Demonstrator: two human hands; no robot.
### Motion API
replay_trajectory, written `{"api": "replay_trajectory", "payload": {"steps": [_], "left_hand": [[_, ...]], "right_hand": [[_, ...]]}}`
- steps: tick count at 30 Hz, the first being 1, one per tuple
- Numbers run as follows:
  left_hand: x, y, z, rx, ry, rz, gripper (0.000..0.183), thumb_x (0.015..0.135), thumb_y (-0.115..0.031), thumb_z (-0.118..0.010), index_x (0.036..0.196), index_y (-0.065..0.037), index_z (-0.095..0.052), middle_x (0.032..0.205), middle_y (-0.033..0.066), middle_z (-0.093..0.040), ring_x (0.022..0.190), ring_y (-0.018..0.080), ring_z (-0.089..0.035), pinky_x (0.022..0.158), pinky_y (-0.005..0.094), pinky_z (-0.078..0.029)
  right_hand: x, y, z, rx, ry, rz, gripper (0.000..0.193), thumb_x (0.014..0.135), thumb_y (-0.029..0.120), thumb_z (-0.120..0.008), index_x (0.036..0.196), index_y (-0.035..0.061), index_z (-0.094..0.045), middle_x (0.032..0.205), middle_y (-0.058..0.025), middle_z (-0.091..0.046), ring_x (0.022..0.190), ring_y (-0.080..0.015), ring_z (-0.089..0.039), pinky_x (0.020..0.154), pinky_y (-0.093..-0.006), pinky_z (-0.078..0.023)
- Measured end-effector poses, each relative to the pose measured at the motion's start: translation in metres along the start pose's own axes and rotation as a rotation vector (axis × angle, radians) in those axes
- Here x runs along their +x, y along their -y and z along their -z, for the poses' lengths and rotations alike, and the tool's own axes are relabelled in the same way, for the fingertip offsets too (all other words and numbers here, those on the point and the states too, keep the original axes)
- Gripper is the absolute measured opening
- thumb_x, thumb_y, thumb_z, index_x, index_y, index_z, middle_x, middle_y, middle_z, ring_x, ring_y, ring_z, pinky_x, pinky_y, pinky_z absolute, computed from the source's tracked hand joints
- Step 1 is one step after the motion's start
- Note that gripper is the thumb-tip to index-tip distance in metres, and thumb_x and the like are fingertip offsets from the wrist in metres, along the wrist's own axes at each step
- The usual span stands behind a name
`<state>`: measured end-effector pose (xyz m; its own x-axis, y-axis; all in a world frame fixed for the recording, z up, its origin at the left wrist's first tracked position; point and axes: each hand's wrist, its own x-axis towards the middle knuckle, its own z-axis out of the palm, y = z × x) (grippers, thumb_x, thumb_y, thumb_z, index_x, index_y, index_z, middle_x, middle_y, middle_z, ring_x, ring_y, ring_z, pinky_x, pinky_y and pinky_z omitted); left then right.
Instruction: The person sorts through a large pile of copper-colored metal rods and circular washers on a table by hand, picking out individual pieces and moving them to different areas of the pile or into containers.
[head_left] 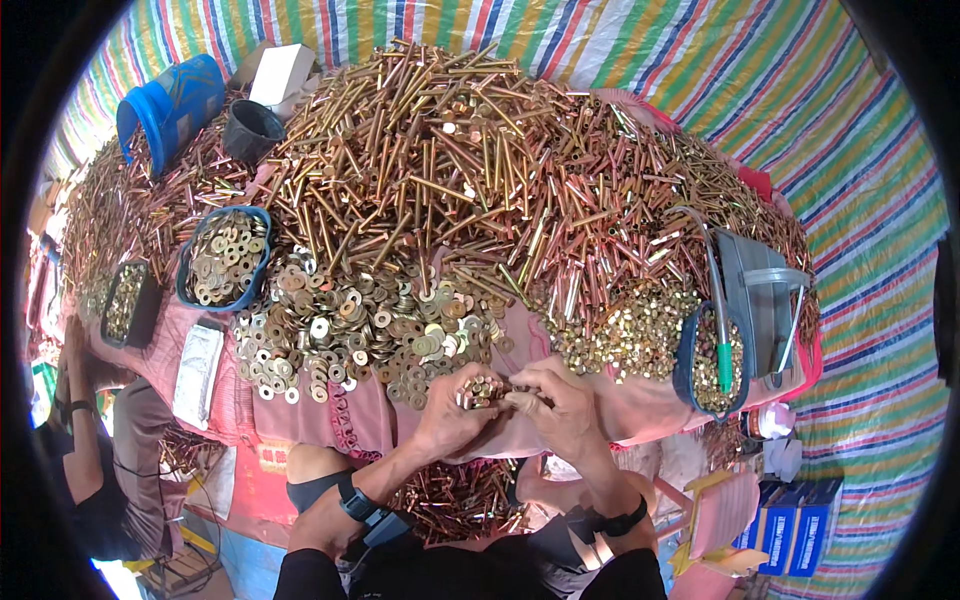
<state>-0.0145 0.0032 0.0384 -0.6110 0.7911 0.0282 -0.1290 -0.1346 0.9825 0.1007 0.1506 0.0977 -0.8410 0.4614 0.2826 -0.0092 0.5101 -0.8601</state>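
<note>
My left hand [447,412] is closed around a bunch of small brass-coloured metal pieces [481,388], whose ends show at the top of the fist. Whether they are nuts or bolt ends, I cannot tell. Right beside it my right hand [562,402] is closed in a pinch at the edge of that bunch; what its fingertips hold is too small to make out. Both hands are over the near edge of a pink cloth [640,408]. Just beyond the left hand spreads a heap of flat washers [350,325]. Gold hex nuts [630,335] are heaped beyond the right hand.
A large mound of long bolts [430,160] fills the back. Washers fill a blue-rimmed tub [262,268]; at right stand a nut tub [686,345] and a grey bin [752,262]. More bolts [460,505] lie below my hands. Another person's arm [84,430] is at far left.
</note>
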Motion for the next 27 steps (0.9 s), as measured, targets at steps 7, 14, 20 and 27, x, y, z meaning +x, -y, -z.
{"api": "replay_trajectory", "payload": {"steps": [7, 14, 20, 27], "left_hand": [[0.000, 0.001, 0.002, 0.078, 0.028, -0.109, 0.022, 0.086, 0.002, -0.077, 0.105, -0.001, -0.067, 0.093, 0.0066, -0.075, 0.085, 0.0116, -0.068, 0.074, 0.0307, -0.056], [-0.003, 0.003, -0.001, -0.141, 0.022, 0.003, 0.026, 0.087, 0.006, -0.073, 0.111, -0.002, -0.067, 0.094, 0.0052, -0.073, 0.086, 0.0111, -0.067, 0.077, 0.0280, -0.055], [-0.007, 0.002, 0.010, 0.027, 0.083, -0.089, 0.033, 0.086, 0.010, -0.072, 0.117, 0.000, -0.066, 0.097, 0.0049, -0.071, 0.088, 0.0118, -0.067, 0.080, 0.0275, -0.056], [0.001, 0.000, 0.011, 0.158, -0.051, -0.284, 0.032, 0.081, 0.010, -0.080, 0.110, -0.002, -0.072, 0.105, 0.0083, -0.071, 0.099, 0.0183, -0.068, 0.090, 0.0317, -0.054]], "right_hand": [[0.000, -0.005, 0.007, -0.036, 0.139, 0.020, 0.025, 0.085, 0.010, -0.088, 0.099, -0.0009, -0.070, 0.096, -0.0083, -0.071, 0.081, -0.0113, -0.068, 0.068, -0.0259, -0.055], [0.002, -0.031, 0.019, 0.283, -0.048, -0.388, 0.017, 0.096, 0.008, -0.078, 0.109, -0.0010, -0.071, 0.098, -0.0094, -0.074, 0.086, -0.0136, -0.072, 0.072, -0.0259, -0.059], [0.011, -0.040, 0.030, 0.229, 0.559, -0.696, 0.024, 0.103, 0.021, -0.071, 0.110, -0.0008, -0.075, 0.087, -0.0081, -0.075, 0.065, -0.0133, -0.071, 0.056, -0.0281, -0.058], [0.037, -0.061, -0.004, -0.234, 0.061, -0.106, 0.019, 0.097, 0.012, -0.073, 0.108, -0.0035, -0.074, 0.085, -0.0110, -0.072, 0.065, -0.0128, -0.068, 0.059, -0.0319, -0.054]]}}
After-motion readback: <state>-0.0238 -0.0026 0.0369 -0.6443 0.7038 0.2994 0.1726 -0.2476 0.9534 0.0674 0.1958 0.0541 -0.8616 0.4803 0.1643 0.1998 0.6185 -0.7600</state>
